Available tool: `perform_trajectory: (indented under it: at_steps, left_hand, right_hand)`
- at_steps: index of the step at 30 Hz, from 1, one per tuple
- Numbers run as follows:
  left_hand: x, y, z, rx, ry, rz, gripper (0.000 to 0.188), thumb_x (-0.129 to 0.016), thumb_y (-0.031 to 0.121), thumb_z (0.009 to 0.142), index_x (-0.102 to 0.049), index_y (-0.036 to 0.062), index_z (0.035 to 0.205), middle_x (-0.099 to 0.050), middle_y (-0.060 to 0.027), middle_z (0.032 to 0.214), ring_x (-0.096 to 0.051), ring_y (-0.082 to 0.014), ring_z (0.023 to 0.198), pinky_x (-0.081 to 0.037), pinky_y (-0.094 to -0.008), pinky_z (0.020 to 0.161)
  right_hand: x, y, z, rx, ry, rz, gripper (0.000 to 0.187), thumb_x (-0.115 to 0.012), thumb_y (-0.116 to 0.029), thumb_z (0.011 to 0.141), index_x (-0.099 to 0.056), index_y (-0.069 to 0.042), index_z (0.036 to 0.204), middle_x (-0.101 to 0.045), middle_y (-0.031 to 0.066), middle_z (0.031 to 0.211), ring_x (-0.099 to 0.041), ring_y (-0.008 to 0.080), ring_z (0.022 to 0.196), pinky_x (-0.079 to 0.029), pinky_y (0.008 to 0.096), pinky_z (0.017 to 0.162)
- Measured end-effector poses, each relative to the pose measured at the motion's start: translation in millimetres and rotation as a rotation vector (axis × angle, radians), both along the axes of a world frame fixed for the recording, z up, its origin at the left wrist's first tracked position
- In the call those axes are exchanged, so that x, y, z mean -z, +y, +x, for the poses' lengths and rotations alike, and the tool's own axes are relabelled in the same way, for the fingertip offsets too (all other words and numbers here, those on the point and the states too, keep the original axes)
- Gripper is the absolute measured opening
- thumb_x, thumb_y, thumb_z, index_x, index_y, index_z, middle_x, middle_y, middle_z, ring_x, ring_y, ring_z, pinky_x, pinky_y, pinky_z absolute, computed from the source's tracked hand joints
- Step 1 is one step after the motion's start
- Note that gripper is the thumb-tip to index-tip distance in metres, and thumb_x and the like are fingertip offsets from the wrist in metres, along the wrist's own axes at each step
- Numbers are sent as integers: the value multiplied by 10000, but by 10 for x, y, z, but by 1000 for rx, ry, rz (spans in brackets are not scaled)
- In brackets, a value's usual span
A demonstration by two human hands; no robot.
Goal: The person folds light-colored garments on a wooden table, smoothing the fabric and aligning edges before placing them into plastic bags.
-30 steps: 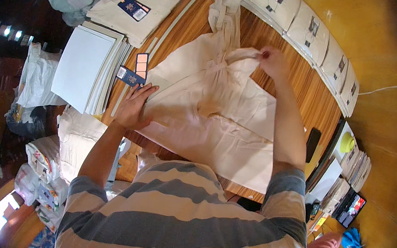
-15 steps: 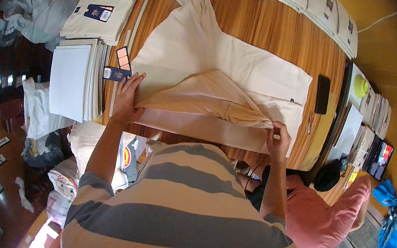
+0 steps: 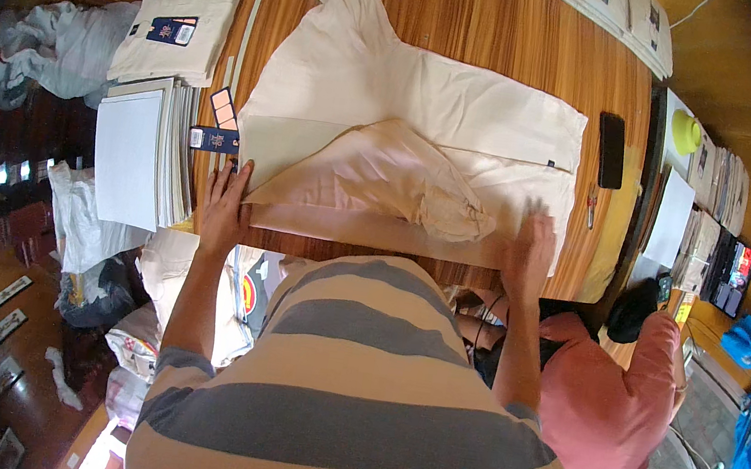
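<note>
A cream, long-sleeved shirt [image 3: 468,104] lies spread and partly folded on the wooden table, one sleeve reaching to the far edge. Its near part is turned over, with a loose bunched sleeve end [image 3: 455,209] on top. A pale flat panel [image 3: 297,144] shows at the shirt's left side. My left hand [image 3: 226,201] rests at the near left corner of the shirt, fingers stretched out, below a dark blue hang tag [image 3: 214,139]. At the near right, my right hand [image 3: 530,250] lies flat on the cloth, its fingertips smeared by motion.
On the left stand a stack of white boards [image 3: 130,150] and a folded cream shirt with a tag [image 3: 180,24]. A black phone [image 3: 610,150] and a small red-handled tool [image 3: 591,206] lie at the right. Packed shirts [image 3: 604,13] line the far edge. A person in pink [image 3: 604,407] is at the right.
My right hand has let go of the cloth edge it was pinching and now lies flat on the shirt. The turned-over sleeve end has dropped into a bunch. My left hand stays at the left corner.
</note>
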State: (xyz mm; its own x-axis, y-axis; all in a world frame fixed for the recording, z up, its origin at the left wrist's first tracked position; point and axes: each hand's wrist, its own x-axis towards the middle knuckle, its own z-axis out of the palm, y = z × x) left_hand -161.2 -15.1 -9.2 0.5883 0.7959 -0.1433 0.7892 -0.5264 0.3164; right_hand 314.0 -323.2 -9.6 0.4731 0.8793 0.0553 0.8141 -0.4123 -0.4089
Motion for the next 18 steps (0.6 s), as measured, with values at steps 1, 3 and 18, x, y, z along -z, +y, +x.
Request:
perform_trajectory:
  at_steps: [1,3,18]
  left_hand:
    - [21,-14,-37,7,12,26,816,-656,-11,848,-420,139,1614,-507,-117,1588,-360,-379,1531,-198,-558,1298]
    - [45,-31,-80,28,42,65,795,-651,-1,876,-412,145,1620,-512,-106,1586,-371,-384,1523,-198,-562,1296]
    - [-289,932,769,-573,-482,-65,251,-640,165,1029,-682,-4,1209,-746,-209,1079,-730,-362,1001,-557,-417,880]
  right_hand:
    - [-5,-71,15,48,-62,-72,721,-707,-217,958,-391,-54,1586,-366,214,1662,-314,443,1540,-216,569,1265]
    - [28,-269,69,102,-119,-210,773,-664,-307,993,-323,-60,1641,-268,200,1719,-216,430,1590,-129,577,1289]
    - [-103,682,1089,17,-223,50,502,-784,-195,896,-579,19,1301,-620,228,1237,-580,459,1174,-482,501,1017]
